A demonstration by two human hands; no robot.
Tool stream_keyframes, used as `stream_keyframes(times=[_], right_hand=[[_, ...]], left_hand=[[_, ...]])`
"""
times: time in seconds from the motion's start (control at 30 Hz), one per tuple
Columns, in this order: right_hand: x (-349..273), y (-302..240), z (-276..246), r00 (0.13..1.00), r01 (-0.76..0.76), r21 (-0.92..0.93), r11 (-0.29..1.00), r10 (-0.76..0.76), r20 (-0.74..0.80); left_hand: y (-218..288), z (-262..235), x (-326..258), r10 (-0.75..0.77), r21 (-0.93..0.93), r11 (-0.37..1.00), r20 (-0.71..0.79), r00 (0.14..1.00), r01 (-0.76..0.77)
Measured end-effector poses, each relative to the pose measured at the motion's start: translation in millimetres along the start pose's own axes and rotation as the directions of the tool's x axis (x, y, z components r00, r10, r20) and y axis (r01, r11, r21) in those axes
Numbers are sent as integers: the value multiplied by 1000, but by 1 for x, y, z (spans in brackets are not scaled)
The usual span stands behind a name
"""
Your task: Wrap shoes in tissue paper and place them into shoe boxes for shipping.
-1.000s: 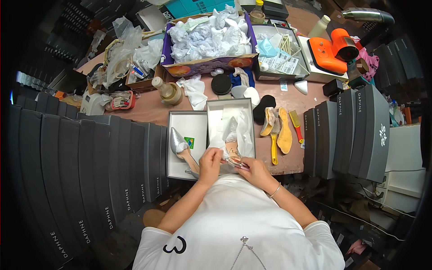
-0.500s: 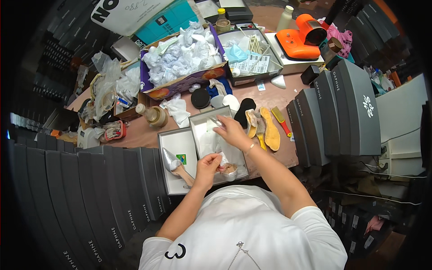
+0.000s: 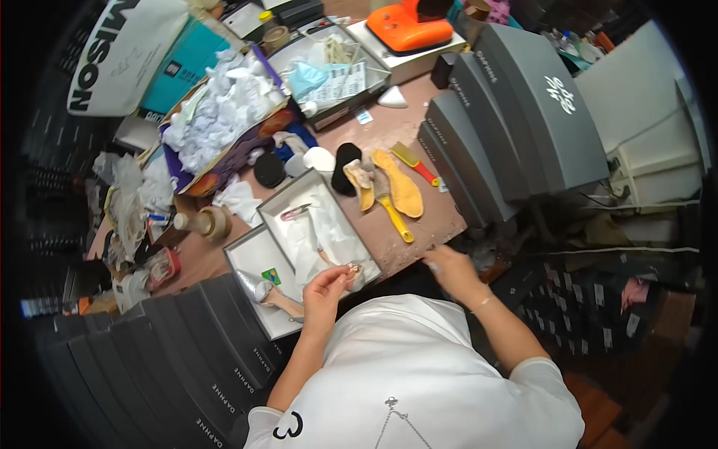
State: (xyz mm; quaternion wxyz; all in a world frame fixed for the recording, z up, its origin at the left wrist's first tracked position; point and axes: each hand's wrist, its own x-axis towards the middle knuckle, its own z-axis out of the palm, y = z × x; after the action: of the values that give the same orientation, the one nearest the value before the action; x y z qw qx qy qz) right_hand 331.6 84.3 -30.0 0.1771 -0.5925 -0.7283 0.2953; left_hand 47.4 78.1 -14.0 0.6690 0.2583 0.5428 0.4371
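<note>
Shoes [image 3: 279, 299], 2, left hand [image 3: 327, 290] pinching 1, 2 brushes [image 3: 396, 218]

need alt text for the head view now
A person's left hand at the near end of an open grey shoebox holding white tissue paper, right hand by the edge of the worktable; a silver pointed shoe lies in the adjoining tray.

Shows a beige-lined shoe [image 3: 357, 278] lying amid white paper [image 3: 301, 247] inside a grey box [image 3: 346, 223], apparently pinched near its heel by the left hand [image 3: 326, 293].
</note>
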Motion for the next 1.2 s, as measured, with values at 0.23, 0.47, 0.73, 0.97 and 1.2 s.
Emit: stream_keyframes(times=[0.23, 0.47, 0.73, 0.97, 1.2], right_hand=[[20, -24, -16, 988, 111, 210, 971, -130, 79], [91, -49, 115, 605, 655, 243, 716, -689, 399], [137, -84, 126, 628, 650, 38, 759, -565, 535], [144, -92, 143, 506, 764, -213, 609, -362, 783], [112, -121, 135, 334, 941, -166, 295, -726, 602]], left_hand=[[10, -138, -15, 361, 872, 463, -20, 932, -160], [-65, -194, -12, 316, 966, -166, 240, 918, -195], [-14, -181, -29, 392, 974, 134, 115, 913, -181], [53, -146, -35, 270, 360, 909, -124, 955, -210], [73, -131, -36, 237, 185, 953, 34, 971, -239]])
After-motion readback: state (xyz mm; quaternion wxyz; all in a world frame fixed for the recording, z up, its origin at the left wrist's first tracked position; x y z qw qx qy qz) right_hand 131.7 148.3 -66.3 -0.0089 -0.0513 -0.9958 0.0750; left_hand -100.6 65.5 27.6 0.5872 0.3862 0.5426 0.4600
